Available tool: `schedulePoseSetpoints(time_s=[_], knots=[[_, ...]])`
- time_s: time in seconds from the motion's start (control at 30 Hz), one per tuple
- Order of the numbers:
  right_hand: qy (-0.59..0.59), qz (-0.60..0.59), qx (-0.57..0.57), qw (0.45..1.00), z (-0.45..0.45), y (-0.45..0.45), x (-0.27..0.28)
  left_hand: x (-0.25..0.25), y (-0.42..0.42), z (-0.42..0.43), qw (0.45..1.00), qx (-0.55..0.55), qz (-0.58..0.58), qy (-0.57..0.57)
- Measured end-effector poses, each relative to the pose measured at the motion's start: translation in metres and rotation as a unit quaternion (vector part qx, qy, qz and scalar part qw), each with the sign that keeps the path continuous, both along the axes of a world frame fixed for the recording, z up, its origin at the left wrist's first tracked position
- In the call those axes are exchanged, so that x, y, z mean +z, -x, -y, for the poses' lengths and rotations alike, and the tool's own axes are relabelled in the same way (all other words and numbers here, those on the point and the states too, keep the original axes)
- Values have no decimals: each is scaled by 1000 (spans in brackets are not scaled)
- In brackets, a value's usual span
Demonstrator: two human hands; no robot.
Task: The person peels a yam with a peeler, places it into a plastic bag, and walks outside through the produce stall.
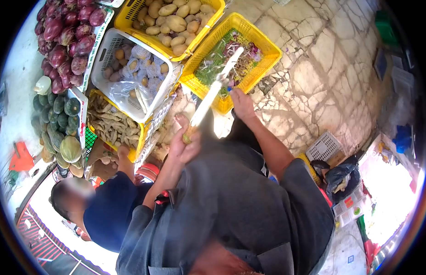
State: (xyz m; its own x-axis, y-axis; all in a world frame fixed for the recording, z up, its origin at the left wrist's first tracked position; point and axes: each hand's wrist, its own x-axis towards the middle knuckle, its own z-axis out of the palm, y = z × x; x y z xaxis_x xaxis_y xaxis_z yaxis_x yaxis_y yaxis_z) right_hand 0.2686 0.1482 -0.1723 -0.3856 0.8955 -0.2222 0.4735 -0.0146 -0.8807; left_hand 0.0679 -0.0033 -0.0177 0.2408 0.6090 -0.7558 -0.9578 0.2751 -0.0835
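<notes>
The left hand (178, 144) is grasping the near end of the long white stalk (205, 105), fingers wrapping around it. The stalk is extending over the yellow basket (268, 49), above green and purple trimmings (210, 66). The right hand (242, 104) is holding a small blue item (229, 89) — type not discernible — just right of the stalk, fingers curling inward.

The stalk (205, 103) looks smooth, the basket (266, 54) plastic, the shirt (236, 192) matt cloth.

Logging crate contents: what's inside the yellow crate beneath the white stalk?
In the yellow crate: green trimmings, purplish scraps, pale strips. The white stalk hides some; anything under the scraps can't be seen.
</notes>
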Motion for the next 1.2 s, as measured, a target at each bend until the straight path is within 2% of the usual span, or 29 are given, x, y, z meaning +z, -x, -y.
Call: schedulePoseSetpoints(time_s=[0.07,0.17,0.2,0.3,0.33,0.43,0.47,0.57,0.67,0.77,0.87,0.97,1.0,1.07,1.17,1.2], knots=[[-46,-58,14,997,10,9,7,2,-3,5,1000,0,18,-15],[-57,47,33,997,-2,7,-15,1,-1,5,998,4,37,-46],[-68,117,56,989,-10,6,-22,2,0,9,999,3,27,-33],[11,54,19,998,-6,2,-24,1,4,10,1000,-21,-10,-10],[-65,51,56,995,-1,5,-6,6,4,8,999,-45,-24,-8],[-8,13,67,998,6,12,10,3,6,11,996,-78,-20,-48],[-23,48,97,994,2,9,3,1,8,12,994,-84,-12,-70],[94,140,-82,982,-21,-5,-59,11,12,16,988,-119,-69,-77],[77,153,-142,975,-40,-18,-62,19,19,18,996,-77,-34,-19],[134,-10,-139,981,-29,-7,-49,24,18,15,992,-102,-65,-28],[-38,83,-108,990,-16,-1,-78,17,15,20,997,-49,11,-55],[46,123,-142,981,-15,-10,-110,14,17,27,998,-44,7,-53],[127,64,-191,971,-17,-11,-103,16,17,27,997,-57,-10,-50],[252,-44,-227,940,-28,-3,-51,21,18,24,994,-82,-46,-49],[145,-12,-136,980,-9,-8,-92,24,15,16,992,-91,-59,-64],[123,2,-155,980,-10,-15,-101,26,14,14,990,-98,-81,-65]])
